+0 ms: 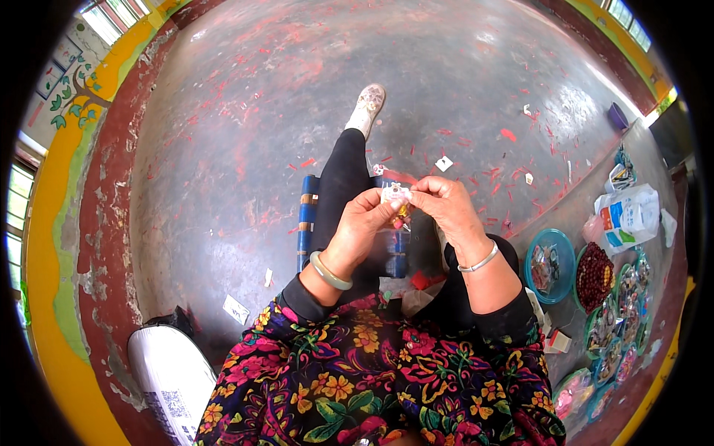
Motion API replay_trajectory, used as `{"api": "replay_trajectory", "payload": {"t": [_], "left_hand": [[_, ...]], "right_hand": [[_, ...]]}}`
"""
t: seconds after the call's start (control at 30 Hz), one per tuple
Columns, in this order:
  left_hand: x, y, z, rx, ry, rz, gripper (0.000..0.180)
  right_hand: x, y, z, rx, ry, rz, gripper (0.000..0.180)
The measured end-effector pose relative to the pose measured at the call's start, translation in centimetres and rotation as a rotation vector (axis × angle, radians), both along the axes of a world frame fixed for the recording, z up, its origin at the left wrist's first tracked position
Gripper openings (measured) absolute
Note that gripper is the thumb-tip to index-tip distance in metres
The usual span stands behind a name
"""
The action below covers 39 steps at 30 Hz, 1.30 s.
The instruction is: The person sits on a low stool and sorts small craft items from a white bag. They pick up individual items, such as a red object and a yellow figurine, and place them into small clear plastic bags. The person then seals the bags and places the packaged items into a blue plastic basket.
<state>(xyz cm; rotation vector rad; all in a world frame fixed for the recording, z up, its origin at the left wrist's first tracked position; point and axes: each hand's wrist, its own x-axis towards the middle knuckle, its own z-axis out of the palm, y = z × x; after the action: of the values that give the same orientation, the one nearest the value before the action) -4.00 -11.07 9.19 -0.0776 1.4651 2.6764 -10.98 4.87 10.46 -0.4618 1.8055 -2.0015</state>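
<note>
Both my hands meet in front of my lap over a small clear packet (402, 220) with a whitish top and red and yellow bits inside. My left hand (362, 227) pinches its white upper part between thumb and fingers, a pale bangle on that wrist. From the other side my right hand (449, 213) grips the same top edge with its fingertips, a silver bangle on its wrist. Exactly what the packet holds is too small to make out. Below and beside it are blue bars (306, 223) with brown bands, next to my outstretched leg.
To my right stand a blue-green basin (567, 290) of small packets, a basket of dark red beads (595, 276), several trays of small items (601, 327) and a white plastic bag (631, 215). A white sack (167, 379) lies at lower left. Red scraps litter the grey floor (245, 134).
</note>
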Motion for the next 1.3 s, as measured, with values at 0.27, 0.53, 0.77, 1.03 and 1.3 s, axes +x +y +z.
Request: {"api": "replay_trajectory", "payload": {"t": [0.27, 0.53, 0.77, 1.03, 1.3], "left_hand": [[0.6, 0.4, -0.6, 0.017, -0.051, -0.054, 0.023], [0.6, 0.4, 0.1, -0.086, -0.137, -0.069, 0.024], [0.5, -0.2, -0.6, -0.059, -0.128, -0.055, 0.024], [0.9, 1.0, -2.0, 0.222, -0.247, -0.113, 0.022], [-0.3, -1.4, 0.4, -0.112, -0.188, -0.011, 0.019]], "right_hand": [[-0.1, -0.3, -0.1, 0.024, 0.006, -0.129, 0.012], [-0.1, -0.3, -0.4, 0.012, -0.011, -0.227, 0.011], [0.0, 0.1, -1.0, 0.093, 0.164, -0.217, 0.011], [0.1, -0.7, -0.9, -0.102, 0.002, -0.179, 0.008], [0.0, 0.0, -0.5, 0.257, 0.514, -0.15, 0.007]]}}
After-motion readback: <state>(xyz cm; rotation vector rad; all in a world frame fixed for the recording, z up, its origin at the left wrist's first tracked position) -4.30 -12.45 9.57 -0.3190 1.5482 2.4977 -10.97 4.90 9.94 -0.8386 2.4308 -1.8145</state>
